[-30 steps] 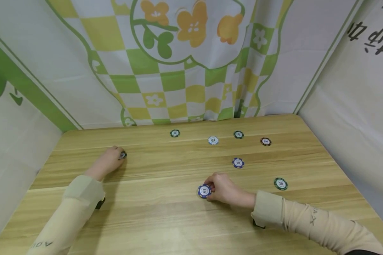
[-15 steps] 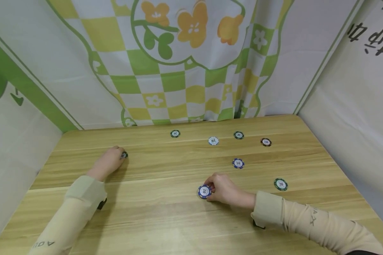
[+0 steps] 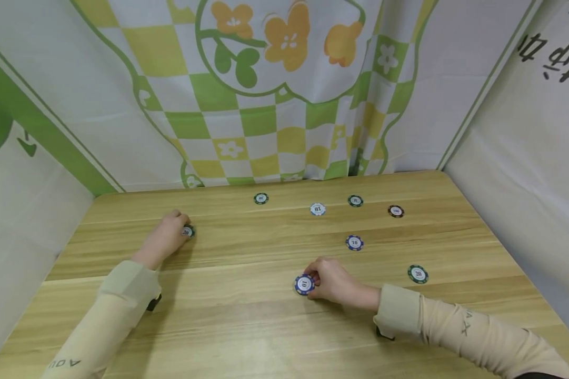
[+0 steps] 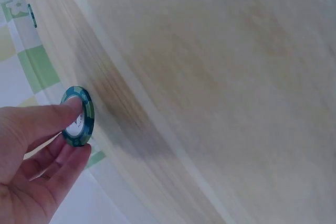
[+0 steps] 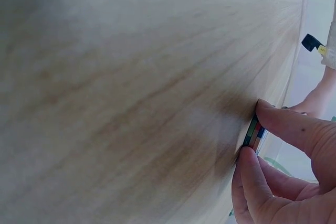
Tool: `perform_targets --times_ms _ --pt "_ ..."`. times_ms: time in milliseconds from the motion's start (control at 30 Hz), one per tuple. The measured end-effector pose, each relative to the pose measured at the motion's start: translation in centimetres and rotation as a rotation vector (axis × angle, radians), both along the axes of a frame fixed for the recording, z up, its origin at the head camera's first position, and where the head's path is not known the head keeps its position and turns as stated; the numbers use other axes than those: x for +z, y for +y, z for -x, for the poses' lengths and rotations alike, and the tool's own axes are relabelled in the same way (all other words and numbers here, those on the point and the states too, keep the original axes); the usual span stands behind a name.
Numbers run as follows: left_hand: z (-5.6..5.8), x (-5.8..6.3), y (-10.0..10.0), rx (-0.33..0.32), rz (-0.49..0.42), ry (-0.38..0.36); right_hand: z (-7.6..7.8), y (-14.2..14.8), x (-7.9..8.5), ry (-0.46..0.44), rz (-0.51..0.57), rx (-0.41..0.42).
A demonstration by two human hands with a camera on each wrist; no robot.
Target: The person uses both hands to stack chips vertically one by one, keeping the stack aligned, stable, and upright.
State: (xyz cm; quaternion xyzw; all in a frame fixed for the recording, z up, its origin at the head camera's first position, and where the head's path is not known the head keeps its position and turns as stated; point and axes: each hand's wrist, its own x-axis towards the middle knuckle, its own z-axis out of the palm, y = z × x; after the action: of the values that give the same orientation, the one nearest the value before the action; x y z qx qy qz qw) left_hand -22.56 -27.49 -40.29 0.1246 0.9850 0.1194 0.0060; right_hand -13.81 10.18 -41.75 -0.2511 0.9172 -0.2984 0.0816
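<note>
Left hand (image 3: 163,239) pinches green chip (image 3: 188,232), shifted slightly rightward; right hand (image 3: 333,281) grips blue-topped stack (image 3: 304,284), unmoved.

Free passage: the bare middle of the bench (image 3: 241,263) permits travel between the left hand (image 3: 165,238) and the right hand (image 3: 333,283), continuing nearward between the left sleeve (image 3: 99,316) and the right sleeve (image 3: 473,329). Obstructions: the left hand with its green chip (image 3: 189,232) at left; the right hand with its blue chip (image 3: 305,285) near centre. Flat loose chips (image 3: 318,209) lie far and right, with gaps between. Far limit: curtain (image 3: 246,121). Right limit: white cloth (image 3: 521,179). Clearance beneath the blue chip is difficult to judge.
</note>
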Motion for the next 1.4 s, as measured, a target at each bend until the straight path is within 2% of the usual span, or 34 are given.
perform_targets --times_ms 167,433,633,833,1033,1400 --pt "-0.3 0.5 0.3 0.003 -0.028 0.013 0.1 0.0 0.0 0.012 -0.001 0.005" --pt "-0.7 1.5 1.1 -0.038 -0.001 0.034 0.2 0.0 0.0 0.032 -0.006 0.005" --pt "-1.0 1.6 2.2 -0.101 0.049 0.072 0.2 0.0 0.0 0.024 -0.010 0.006" --pt "-1.8 1.9 4.1 -0.150 0.048 0.096 0.1 0.0 0.0 0.014 -0.013 0.001" --pt "-2.6 2.0 6.0 -0.238 0.036 0.153 0.0 0.1 0.0 0.003 -0.010 0.003" --pt "-3.5 2.0 8.3 -0.348 0.043 0.239 0.1 0.1 0.2 0.000 -0.005 0.011"
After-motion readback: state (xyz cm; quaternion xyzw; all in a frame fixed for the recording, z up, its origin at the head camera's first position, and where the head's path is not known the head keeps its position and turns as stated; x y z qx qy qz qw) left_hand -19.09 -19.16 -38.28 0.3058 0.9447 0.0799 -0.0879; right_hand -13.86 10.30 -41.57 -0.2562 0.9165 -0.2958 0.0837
